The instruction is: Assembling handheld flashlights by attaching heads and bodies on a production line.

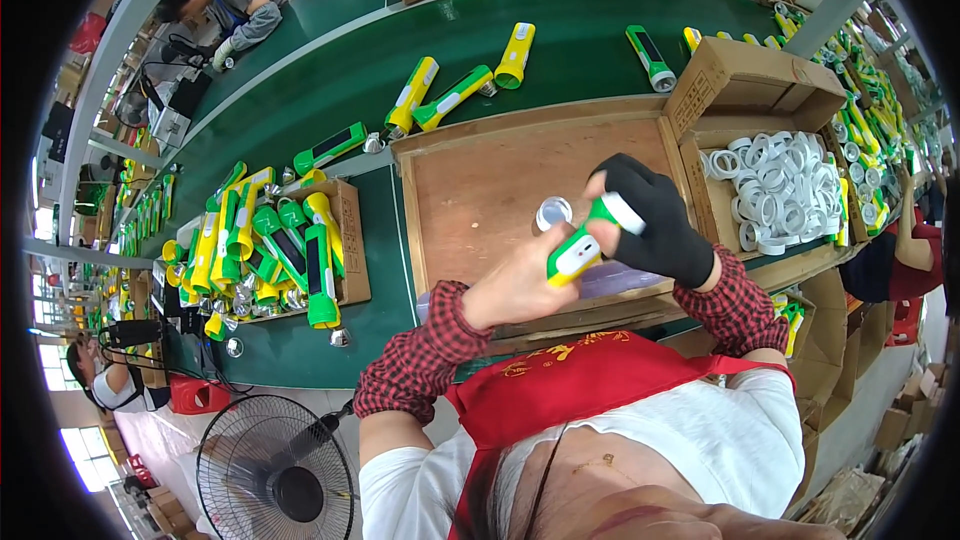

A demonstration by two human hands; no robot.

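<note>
A green and yellow flashlight [573,258] is tilted over the wooden tray [460,175], its head up toward the right. My bare left hand [518,283] is closed round its body. Black fingerless glove on, my right hand [656,224] grips the head end, fingers around the white ring [624,212] there. The ring's far side is hidden by the glove. Beside the left fingers, a clear round lens or ring [553,212] stands over the tray; whether my hand touches it I cannot tell.
White rings [785,185] fill a cardboard box [710,205] at right. Flashlights [250,240] with silver reflectors heap in a box at left. More flashlights [412,93] lie on the green belt [590,35] beyond. A co-worker [225,15] sits far left; a fan [275,470] stands near left.
</note>
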